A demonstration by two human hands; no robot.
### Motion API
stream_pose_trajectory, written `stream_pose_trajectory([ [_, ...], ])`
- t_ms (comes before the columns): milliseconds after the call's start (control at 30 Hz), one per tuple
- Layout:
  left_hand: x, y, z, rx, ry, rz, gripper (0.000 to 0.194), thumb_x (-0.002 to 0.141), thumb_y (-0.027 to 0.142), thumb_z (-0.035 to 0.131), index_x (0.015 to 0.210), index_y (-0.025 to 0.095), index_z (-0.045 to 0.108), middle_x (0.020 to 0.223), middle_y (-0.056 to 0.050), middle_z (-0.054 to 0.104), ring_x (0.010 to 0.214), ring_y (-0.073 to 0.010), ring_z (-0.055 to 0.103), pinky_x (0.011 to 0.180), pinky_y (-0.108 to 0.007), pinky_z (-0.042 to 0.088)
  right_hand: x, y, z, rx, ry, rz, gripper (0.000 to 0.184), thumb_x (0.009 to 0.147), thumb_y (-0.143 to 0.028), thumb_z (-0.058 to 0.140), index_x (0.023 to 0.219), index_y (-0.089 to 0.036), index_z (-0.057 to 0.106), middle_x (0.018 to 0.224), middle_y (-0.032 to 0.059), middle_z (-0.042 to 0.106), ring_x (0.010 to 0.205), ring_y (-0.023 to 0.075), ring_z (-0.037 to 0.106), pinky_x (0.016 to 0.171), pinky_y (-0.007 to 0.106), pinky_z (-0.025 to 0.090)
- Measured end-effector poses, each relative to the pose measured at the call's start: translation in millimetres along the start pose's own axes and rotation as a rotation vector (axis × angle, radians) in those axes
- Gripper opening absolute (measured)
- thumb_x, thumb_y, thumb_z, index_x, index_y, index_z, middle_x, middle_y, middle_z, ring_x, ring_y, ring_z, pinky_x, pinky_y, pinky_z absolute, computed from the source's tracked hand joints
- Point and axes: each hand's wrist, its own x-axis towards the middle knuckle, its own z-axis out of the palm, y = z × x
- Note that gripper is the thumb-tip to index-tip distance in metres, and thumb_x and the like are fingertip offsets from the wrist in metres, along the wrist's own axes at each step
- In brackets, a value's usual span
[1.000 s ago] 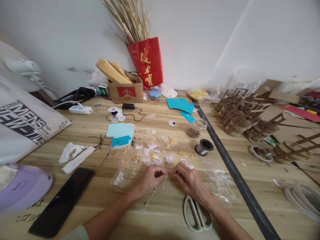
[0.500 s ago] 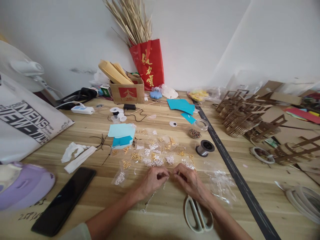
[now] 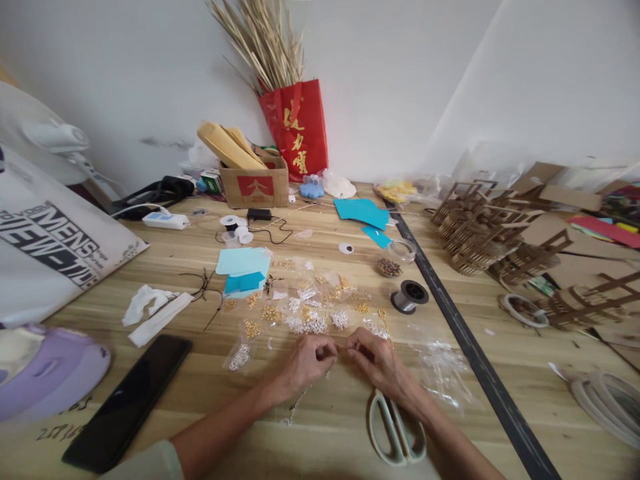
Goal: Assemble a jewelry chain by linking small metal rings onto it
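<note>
Soft light glints on clear plastic (image 3: 444,368); outer edges stretch, slightly blurred.

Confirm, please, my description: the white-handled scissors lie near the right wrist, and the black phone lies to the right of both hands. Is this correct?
Not fully. In the head view, the black phone lies to the left of the left hand and the right hand. The rest is right.
</note>
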Motion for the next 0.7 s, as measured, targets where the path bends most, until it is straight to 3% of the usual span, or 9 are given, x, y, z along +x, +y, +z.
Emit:
stream_pose_trajectory([
  [167, 3.1, -4.1, 3.0, -0.007, -0.008, 0.01, 0.011, 0.071, 0.01, 0.06, 0.069, 0.014, 0.07, 0.078, -0.005, 0.073, 0.057, -0.0113, 0.055, 0.054, -0.021, 0.038, -0.6, 0.6, 0.3, 0.053, -0.027, 0.062, 0.013, 0.09, -0.026, 0.052, 0.08, -0.018, 0.055, 0.064, -0.0035, 0.051, 0.055, 0.0108, 0.044, 0.051, 0.021, 0.032],
  [333, 6.0, -2.8, 2.2, 0.018, 0.006, -0.037, 0.01, 0.071, 0.011, 0.061, 0.068, 0.012, 0.07, 0.062, -0.002, 0.065, 0.055, -0.0115, 0.053, 0.054, -0.021, 0.037, 0.3, 1.5, -2.4, 0.05, -0.012, 0.068, 0.01, 0.09, -0.024, 0.051, 0.081, -0.019, 0.054, 0.065, -0.0034, 0.05, 0.055, 0.0113, 0.044, 0.051, 0.022, 0.032],
  [700, 5.6, 0.7, -0.4, -0.029, -0.004, -0.086, 0.007, 0.071, 0.012, 0.062, 0.065, 0.013, 0.066, 0.057, 0.002, 0.059, 0.053, -0.0101, 0.048, 0.053, -0.02, 0.037, 1.5, 15.3, -8.1, -0.26, 0.085, -0.003, 0.013, 0.091, -0.016, 0.043, 0.084, -0.02, 0.052, 0.079, 0.0022, 0.058, 0.064, 0.0154, 0.055, 0.059, 0.025, 0.039],
])
